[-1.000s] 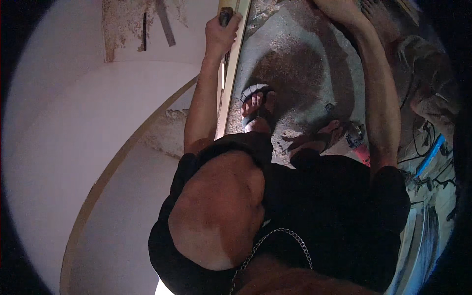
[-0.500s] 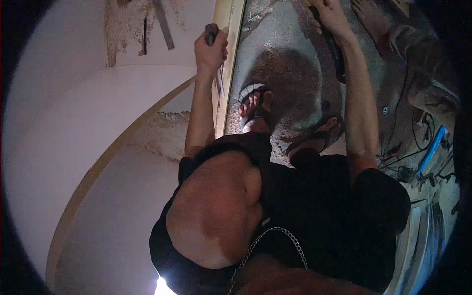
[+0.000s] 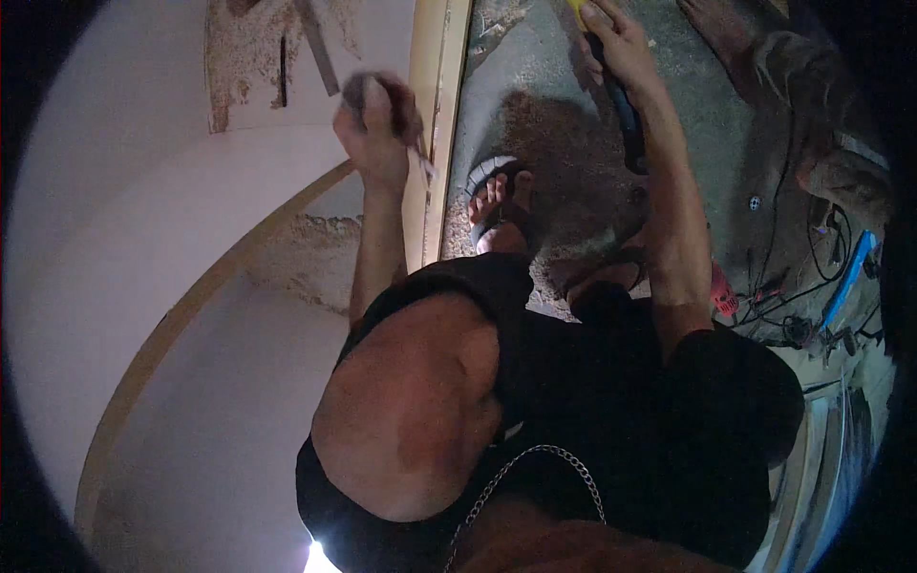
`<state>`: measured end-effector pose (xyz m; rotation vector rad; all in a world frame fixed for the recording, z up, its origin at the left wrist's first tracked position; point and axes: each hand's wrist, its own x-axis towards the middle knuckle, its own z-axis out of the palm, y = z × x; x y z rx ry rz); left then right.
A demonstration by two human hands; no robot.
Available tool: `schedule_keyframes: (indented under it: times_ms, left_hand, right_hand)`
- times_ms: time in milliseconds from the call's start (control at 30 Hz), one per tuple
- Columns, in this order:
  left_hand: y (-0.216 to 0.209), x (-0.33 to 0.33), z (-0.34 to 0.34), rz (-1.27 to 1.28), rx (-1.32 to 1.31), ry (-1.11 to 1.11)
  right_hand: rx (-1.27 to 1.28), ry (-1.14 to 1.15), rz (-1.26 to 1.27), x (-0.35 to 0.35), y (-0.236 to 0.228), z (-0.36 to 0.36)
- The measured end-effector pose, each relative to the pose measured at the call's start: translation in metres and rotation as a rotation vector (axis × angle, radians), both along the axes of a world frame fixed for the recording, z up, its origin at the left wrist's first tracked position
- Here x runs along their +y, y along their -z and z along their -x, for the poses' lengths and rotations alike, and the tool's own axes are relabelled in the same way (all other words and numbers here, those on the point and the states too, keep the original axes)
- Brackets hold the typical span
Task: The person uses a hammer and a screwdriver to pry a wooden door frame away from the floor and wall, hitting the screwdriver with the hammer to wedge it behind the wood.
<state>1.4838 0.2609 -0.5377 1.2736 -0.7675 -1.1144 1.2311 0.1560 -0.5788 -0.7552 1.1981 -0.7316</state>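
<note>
My left hand [image 3: 377, 129], partly blurred by motion, is closed round the dark handle of a chisel. The chisel's thin metal blade [image 3: 423, 162] points back toward me, its tip at the long pale wooden door frame [image 3: 430, 86]. Farther out and to the right, my right hand [image 3: 621, 48] grips a hammer by its black and yellow handle [image 3: 627, 124]. The hammer's head lies beyond the top edge of the view.
Another person's bare leg and foot [image 3: 731, 48] are at the upper right. Cables, a blue strip [image 3: 848, 279] and a red tool [image 3: 723, 291] lie on the right. A curved wooden edge [image 3: 191, 286] crosses the white surface at left. My sandalled foot [image 3: 492, 205] stands beside the frame.
My left hand with the chisel has shifted left and slightly toward me. My right hand has brought the hammer a little leftward. The red tool now shows beside my right arm.
</note>
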Motion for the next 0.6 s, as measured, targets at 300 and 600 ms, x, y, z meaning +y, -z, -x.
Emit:
schedule_keyframes:
  times_ms: [300,600]
  left_hand:
    - [0.075,-0.093,-0.026,0.149,-0.243,0.048]
    - [0.058,-0.097,-0.004,0.157,-0.035,0.024]
  right_hand:
    - [-0.017,-0.067,0.274,-0.012,0.002,0.008]
    - [0.092,-0.088,0.195,-0.005,-0.015,0.015]
